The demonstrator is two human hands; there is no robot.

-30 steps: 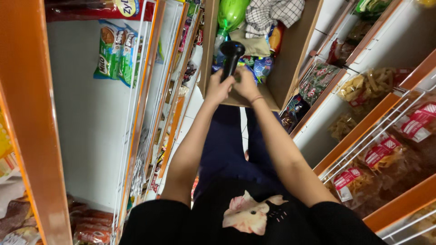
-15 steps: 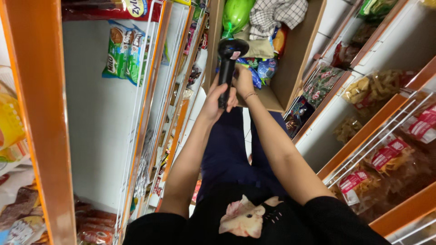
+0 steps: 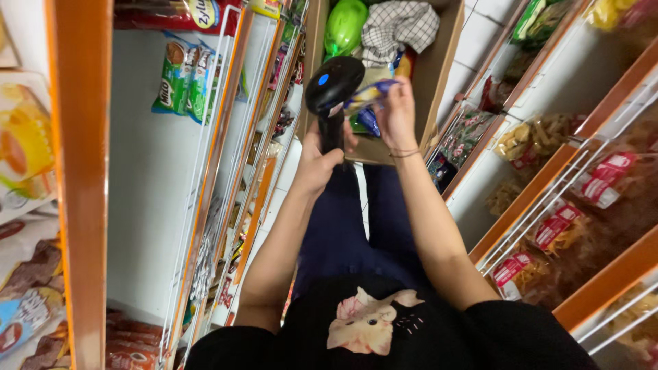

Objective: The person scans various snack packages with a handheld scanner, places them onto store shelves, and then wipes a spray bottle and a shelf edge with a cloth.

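My left hand (image 3: 321,161) grips the handle of a black handheld scanner (image 3: 333,85) with a blue light on its head. My right hand (image 3: 397,113) holds a small blue and yellow snack packet (image 3: 367,96) right against the scanner's head. Both hands are raised over an open cardboard box (image 3: 445,65) on the floor, which holds a green bag (image 3: 345,26), a checked cloth (image 3: 397,24) and more packets.
Orange-edged shelves with white wire fronts line both sides of a narrow aisle. Green snack packets (image 3: 185,75) hang on the left shelf. Bags of fried snacks (image 3: 541,137) and red-labelled packets (image 3: 555,233) fill the right shelves. My legs (image 3: 343,233) stand between them.
Both hands have lifted up from the box. The scanner now points at a packet that my right hand has brought up to its head.
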